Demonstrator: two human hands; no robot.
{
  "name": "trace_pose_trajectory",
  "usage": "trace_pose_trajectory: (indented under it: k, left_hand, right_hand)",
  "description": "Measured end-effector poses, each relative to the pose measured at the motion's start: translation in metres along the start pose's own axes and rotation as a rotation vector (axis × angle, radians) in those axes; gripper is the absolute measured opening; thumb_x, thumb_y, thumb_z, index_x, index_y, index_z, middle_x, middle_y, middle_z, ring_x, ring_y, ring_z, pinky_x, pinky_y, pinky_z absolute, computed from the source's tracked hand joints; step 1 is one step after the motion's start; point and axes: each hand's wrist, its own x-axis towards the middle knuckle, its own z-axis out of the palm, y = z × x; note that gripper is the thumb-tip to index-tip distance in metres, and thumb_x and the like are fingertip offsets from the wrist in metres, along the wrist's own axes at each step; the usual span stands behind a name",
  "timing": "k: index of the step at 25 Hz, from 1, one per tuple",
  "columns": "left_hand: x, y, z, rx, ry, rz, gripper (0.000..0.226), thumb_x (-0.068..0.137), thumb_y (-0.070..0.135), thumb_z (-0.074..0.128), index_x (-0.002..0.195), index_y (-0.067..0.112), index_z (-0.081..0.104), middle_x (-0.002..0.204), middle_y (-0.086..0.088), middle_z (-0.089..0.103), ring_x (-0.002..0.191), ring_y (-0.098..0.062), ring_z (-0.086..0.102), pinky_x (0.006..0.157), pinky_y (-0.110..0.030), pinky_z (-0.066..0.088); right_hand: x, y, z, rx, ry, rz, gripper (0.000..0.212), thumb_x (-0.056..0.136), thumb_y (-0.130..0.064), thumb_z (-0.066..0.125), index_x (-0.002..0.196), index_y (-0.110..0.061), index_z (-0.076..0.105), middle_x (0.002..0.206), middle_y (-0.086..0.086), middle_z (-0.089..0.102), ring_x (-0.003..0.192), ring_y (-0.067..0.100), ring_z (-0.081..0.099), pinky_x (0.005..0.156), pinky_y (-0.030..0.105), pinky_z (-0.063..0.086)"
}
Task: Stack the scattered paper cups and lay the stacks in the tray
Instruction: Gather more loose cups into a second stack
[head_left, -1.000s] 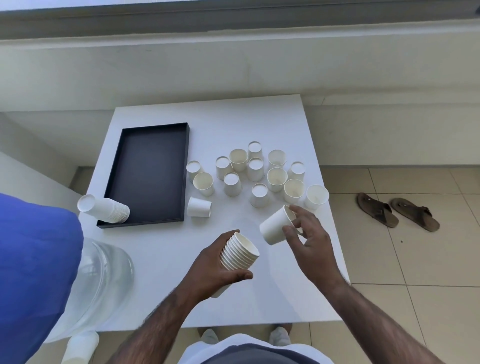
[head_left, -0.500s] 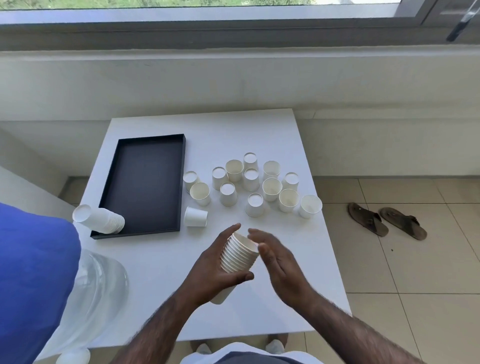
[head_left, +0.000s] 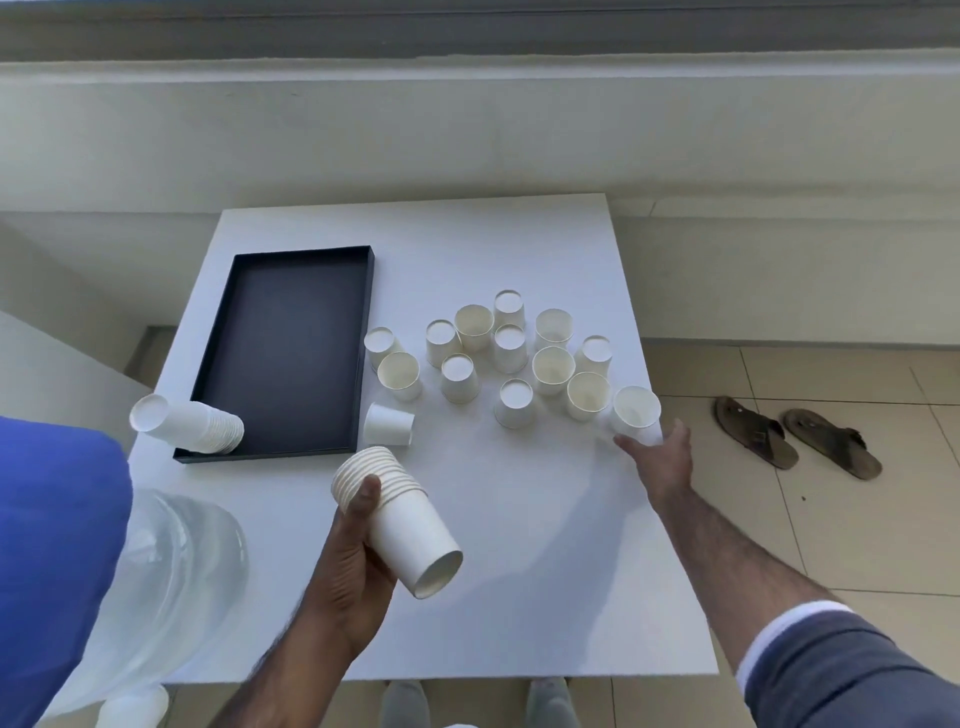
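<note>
My left hand (head_left: 353, 561) grips a stack of white paper cups (head_left: 400, 519), held above the near part of the white table (head_left: 545, 597), rims toward the tray. My right hand (head_left: 660, 457) reaches to the rightmost upright cup (head_left: 635, 410) near the table's right edge; its fingers touch the cup's base, and whether they close round it is unclear. Several loose cups (head_left: 511, 353) stand on the table's middle, some upright, some upside down. One cup (head_left: 388, 425) lies on its side by the black tray (head_left: 291, 343). Another stack (head_left: 189, 425) lies over the tray's near-left corner.
A clear water bottle (head_left: 166, 587) and a blue cloth shape (head_left: 52, 561) are at the left, beside the table. Two brown sandals (head_left: 795, 441) lie on the tiled floor to the right. A low white wall runs behind the table.
The cup my right hand held went onto the stack in my left hand. My right hand then moved away right to the rightmost cup. My left hand has turned the stack.
</note>
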Motion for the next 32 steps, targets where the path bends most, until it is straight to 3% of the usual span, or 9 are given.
trace_pose_trajectory:
  k: [5, 9, 14, 19, 22, 24, 27, 29, 32]
  left_hand:
    - [0.003, -0.001, -0.001, -0.047, 0.049, 0.01, 0.048, 0.083, 0.049, 0.061, 0.12, 0.019, 0.066, 0.1, -0.006, 0.077, 0.09, -0.02, 0.073, 0.088, -0.045, 0.053]
    - [0.005, -0.001, 0.0, -0.021, 0.04, -0.008, 0.055, 0.085, 0.047, 0.062, 0.131, 0.018, 0.063, 0.113, -0.01, 0.073, 0.099, -0.023, 0.071, 0.09, -0.044, 0.055]
    - [0.007, 0.004, 0.002, 0.015, -0.009, -0.003, 0.056, 0.087, 0.045, 0.062, 0.136, 0.017, 0.061, 0.112, -0.01, 0.073, 0.097, -0.022, 0.072, 0.094, -0.045, 0.053]
    - [0.011, 0.003, 0.001, 0.017, -0.002, 0.031, 0.054, 0.086, 0.045, 0.061, 0.134, 0.021, 0.062, 0.106, -0.004, 0.075, 0.095, -0.019, 0.073, 0.091, -0.044, 0.055]
    - [0.012, 0.003, 0.001, 0.027, -0.026, 0.045, 0.054, 0.089, 0.045, 0.066, 0.138, 0.021, 0.06, 0.112, -0.005, 0.072, 0.097, -0.019, 0.072, 0.084, -0.038, 0.062]
    - [0.014, 0.006, 0.004, 0.041, -0.048, 0.079, 0.063, 0.085, 0.046, 0.077, 0.139, 0.02, 0.059, 0.113, -0.005, 0.071, 0.098, -0.018, 0.072, 0.081, -0.035, 0.063]
    - [0.018, 0.016, 0.009, 0.066, -0.085, 0.152, 0.089, 0.059, 0.053, 0.095, 0.134, 0.019, 0.062, 0.112, -0.005, 0.071, 0.101, -0.019, 0.07, 0.082, -0.033, 0.062]
    - [0.022, 0.018, 0.015, 0.065, -0.096, 0.207, 0.085, 0.062, 0.047, 0.095, 0.133, 0.017, 0.061, 0.117, -0.008, 0.069, 0.104, -0.02, 0.068, 0.082, -0.032, 0.061]
    - [0.024, 0.016, 0.026, 0.06, -0.117, 0.249, 0.069, 0.075, 0.033, 0.084, 0.136, 0.016, 0.056, 0.12, -0.007, 0.068, 0.104, -0.018, 0.068, 0.082, -0.031, 0.06]
  right_hand:
    - [0.022, -0.004, 0.019, -0.09, 0.031, -0.128, 0.085, 0.046, -0.055, 0.088, 0.118, -0.026, 0.054, 0.118, 0.0, 0.066, 0.117, 0.032, 0.06, 0.095, 0.051, 0.054]
    - [0.016, -0.009, 0.018, -0.007, 0.019, -0.149, 0.081, 0.048, -0.058, 0.081, 0.119, -0.033, 0.053, 0.118, -0.006, 0.065, 0.119, 0.03, 0.058, 0.102, 0.053, 0.049]
    - [0.008, -0.012, 0.015, -0.001, -0.019, -0.174, 0.092, 0.058, -0.048, 0.09, 0.137, -0.038, 0.043, 0.125, -0.003, 0.059, 0.125, 0.027, 0.052, 0.111, 0.052, 0.04]
    - [0.002, -0.013, 0.011, 0.034, -0.01, -0.136, 0.082, 0.05, -0.061, 0.079, 0.121, -0.033, 0.049, 0.113, -0.003, 0.063, 0.114, 0.03, 0.06, 0.102, 0.052, 0.049]
    - [-0.033, -0.013, -0.012, 0.166, -0.023, -0.132, 0.077, 0.055, -0.053, 0.08, 0.12, -0.027, 0.048, 0.117, 0.006, 0.064, 0.105, 0.027, 0.064, 0.089, 0.046, 0.057]
    - [-0.078, -0.012, -0.028, 0.199, -0.139, -0.198, 0.071, 0.063, -0.041, 0.08, 0.124, -0.023, 0.047, 0.116, 0.008, 0.064, 0.096, 0.018, 0.064, 0.077, 0.033, 0.055]
    - [-0.163, -0.007, -0.04, 0.045, -0.422, -0.345, 0.065, 0.067, -0.037, 0.08, 0.124, -0.028, 0.05, 0.113, -0.004, 0.063, 0.094, 0.007, 0.062, 0.071, 0.022, 0.052]
    - [-0.212, -0.008, -0.037, -0.047, -0.556, -0.436, 0.062, 0.066, -0.04, 0.081, 0.12, -0.036, 0.051, 0.112, -0.012, 0.063, 0.095, 0.005, 0.063, 0.07, 0.023, 0.055]
    - [-0.254, -0.027, -0.023, -0.087, -0.621, -0.545, 0.058, 0.069, -0.04, 0.08, 0.119, -0.043, 0.051, 0.112, -0.017, 0.061, 0.099, 0.006, 0.062, 0.076, 0.03, 0.057]
